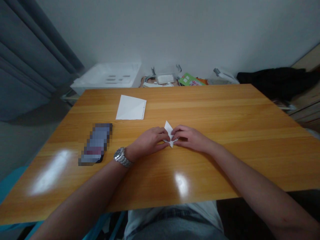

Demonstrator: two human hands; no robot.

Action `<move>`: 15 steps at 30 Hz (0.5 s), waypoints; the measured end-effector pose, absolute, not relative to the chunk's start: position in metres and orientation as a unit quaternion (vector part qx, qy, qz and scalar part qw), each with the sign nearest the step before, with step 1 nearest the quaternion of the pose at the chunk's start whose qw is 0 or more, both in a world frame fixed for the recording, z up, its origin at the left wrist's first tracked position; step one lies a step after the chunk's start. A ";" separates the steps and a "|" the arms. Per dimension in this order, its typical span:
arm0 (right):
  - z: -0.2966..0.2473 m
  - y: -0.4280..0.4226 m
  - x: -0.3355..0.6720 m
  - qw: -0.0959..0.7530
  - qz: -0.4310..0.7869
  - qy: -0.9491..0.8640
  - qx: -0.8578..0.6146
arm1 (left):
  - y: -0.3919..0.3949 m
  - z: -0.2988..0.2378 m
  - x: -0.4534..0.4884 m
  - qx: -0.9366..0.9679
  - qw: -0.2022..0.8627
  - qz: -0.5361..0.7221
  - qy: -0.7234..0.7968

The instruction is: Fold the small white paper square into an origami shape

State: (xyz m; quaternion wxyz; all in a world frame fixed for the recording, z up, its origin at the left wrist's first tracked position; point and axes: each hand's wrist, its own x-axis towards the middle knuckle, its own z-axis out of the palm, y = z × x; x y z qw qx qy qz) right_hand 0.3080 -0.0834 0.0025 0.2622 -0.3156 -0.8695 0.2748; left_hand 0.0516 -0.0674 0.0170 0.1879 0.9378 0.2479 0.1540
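A small piece of folded white paper (168,128) lies on the wooden table between my two hands, one pointed corner toward the far side and another toward me. My left hand (151,141), with a metal watch (122,156) on its wrist, pinches the paper's left side. From the right, my right hand (190,138) grips the other side with curled fingers. Fingers of both hands cover the paper's middle, so its folds there are partly hidden. Beyond my left hand rests a flat white sheet (131,108) with punched holes along its right edge.
A phone-like device (96,143), blurred by pixels, lies on the table (225,113) to the left. Behind the far edge are a white tray-like box (110,75), a green booklet (190,80) and a dark cloth (277,81). A grey curtain (32,50) hangs at the left.
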 end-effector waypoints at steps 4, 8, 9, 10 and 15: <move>0.001 -0.083 0.309 0.260 0.272 -0.873 -0.311 | -0.067 0.018 0.052 0.937 0.192 0.152 0.249; 0.001 -0.083 0.309 0.258 0.268 -0.873 -0.315 | -0.067 0.019 0.052 0.936 0.194 0.157 0.248; 0.002 -0.083 0.308 0.258 0.269 -0.873 -0.315 | -0.067 0.019 0.052 0.936 0.196 0.157 0.248; 0.002 -0.083 0.308 0.258 0.270 -0.872 -0.316 | -0.067 0.019 0.052 0.935 0.198 0.156 0.247; 0.005 -0.084 0.306 0.266 0.276 -0.867 -0.318 | -0.066 0.018 0.051 0.936 0.197 0.152 0.249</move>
